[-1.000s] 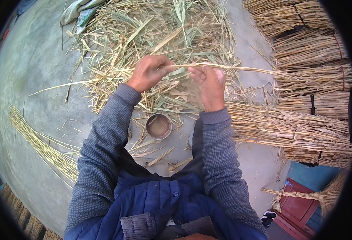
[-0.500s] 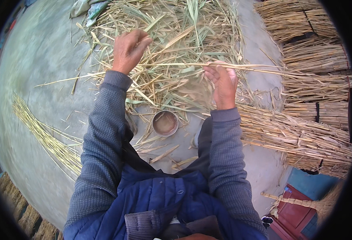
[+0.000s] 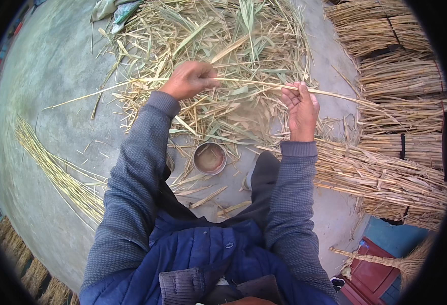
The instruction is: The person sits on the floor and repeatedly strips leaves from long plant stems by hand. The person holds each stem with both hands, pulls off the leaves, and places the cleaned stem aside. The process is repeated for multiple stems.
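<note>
A long, thin, pale dry reed stalk (image 3: 254, 82) stretches crosswise in front of me, from far left to the right side. My left hand (image 3: 189, 80) is closed round it left of the middle, back of the hand up. Farther right, my right hand (image 3: 301, 109) has its palm turned up, thumb and fingertips pinching the same stalk. Beneath both hands spreads a heap of stripped dry leaves (image 3: 203, 38), yellow with some green blades. Between my legs a round bowl (image 3: 210, 157) with a brownish inside stands on the floor.
Thin peeled stalks (image 3: 61, 175) lie bunched on the concrete floor (image 3: 45, 76) to the left. On the right are a loose bundle of leafy stalks (image 3: 365, 162) and several tied bundles (image 3: 398, 73). A straw broom (image 3: 386, 260) lies at the lower right by a red panel (image 3: 368, 277).
My left hand, apart from the stalk earlier, has come nearer and to the right and closed on it. My right hand has slid a little right along the stalk.
</note>
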A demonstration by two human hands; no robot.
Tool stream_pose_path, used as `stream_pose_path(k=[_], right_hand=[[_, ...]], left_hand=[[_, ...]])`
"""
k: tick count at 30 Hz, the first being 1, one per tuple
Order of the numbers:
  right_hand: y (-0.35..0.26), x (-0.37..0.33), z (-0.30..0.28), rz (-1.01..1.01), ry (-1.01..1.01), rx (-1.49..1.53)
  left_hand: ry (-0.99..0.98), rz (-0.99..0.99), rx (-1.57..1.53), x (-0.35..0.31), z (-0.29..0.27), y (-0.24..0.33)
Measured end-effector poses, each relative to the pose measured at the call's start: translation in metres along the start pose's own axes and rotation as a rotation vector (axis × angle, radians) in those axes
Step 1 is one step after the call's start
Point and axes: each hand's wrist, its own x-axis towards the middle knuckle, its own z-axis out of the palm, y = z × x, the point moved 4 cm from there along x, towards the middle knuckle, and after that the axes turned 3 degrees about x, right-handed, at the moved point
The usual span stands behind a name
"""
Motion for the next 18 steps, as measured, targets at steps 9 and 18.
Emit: stream_pose_path(k=[9, 18], right_hand=[[0.020, -0.020, 0.028, 0.087, -0.224, 0.032], [0.005, -0.020, 0.023, 0.070, -0.331, 0.043]], left_hand=[[0.063, 0.049, -0.202, 0.003, 0.028, 0.034], [-0.097, -0.111, -0.340, -0.001, 0.004, 0.015]])
